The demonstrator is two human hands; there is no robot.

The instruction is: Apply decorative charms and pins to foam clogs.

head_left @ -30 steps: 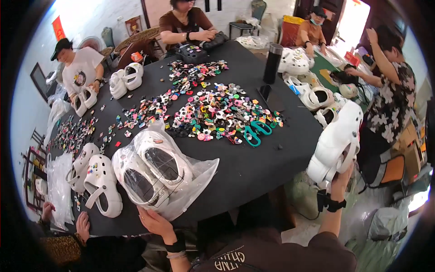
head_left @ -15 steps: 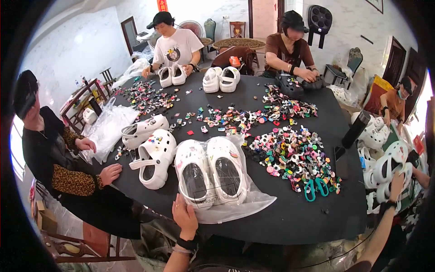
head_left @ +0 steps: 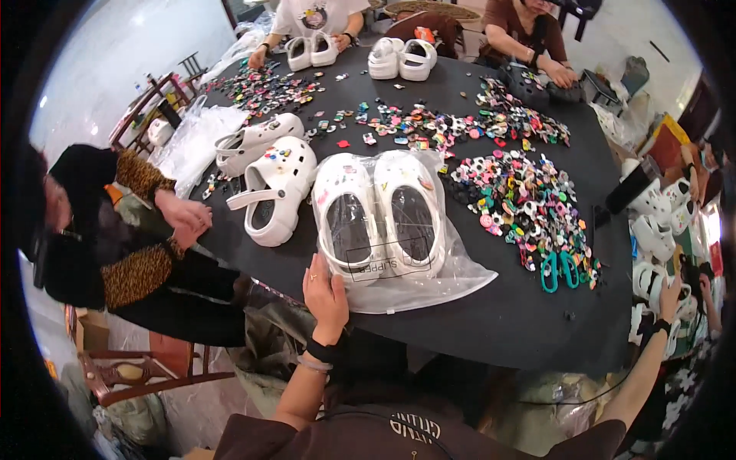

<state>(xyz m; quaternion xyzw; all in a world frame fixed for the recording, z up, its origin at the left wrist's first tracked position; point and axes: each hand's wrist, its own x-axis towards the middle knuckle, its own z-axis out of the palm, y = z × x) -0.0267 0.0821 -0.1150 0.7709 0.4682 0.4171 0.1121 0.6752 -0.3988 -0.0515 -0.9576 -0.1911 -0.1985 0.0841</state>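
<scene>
A clear plastic bag [head_left: 468,282] with a pair of white clogs [head_left: 346,207] inside lies in front of me on the black table. Its lower left edge meets my left hand [head_left: 326,297], whose fingers are stretched out against the plastic. Over to the right, beyond the table edge, my right hand [head_left: 668,302] grips a white clog [head_left: 650,280] in a heap of similar ones; its fingertips are partly hidden. Left of the bag stand a white clog with colourful charms [head_left: 280,180] and its mate [head_left: 253,146].
Loose shoe charms [head_left: 529,203] cover the table's middle and right, with teal straps [head_left: 560,271] beside them. A dark bottle [head_left: 630,188] stands at the right edge. More white clogs [head_left: 400,60] sit at the back. Several co-workers surround the table; one stands left with hands [head_left: 184,218] together.
My view has tilted down, so the table sits higher in it. My left hand stays by the bag; my right stays among the clogs at right. The left co-worker's hands have come together.
</scene>
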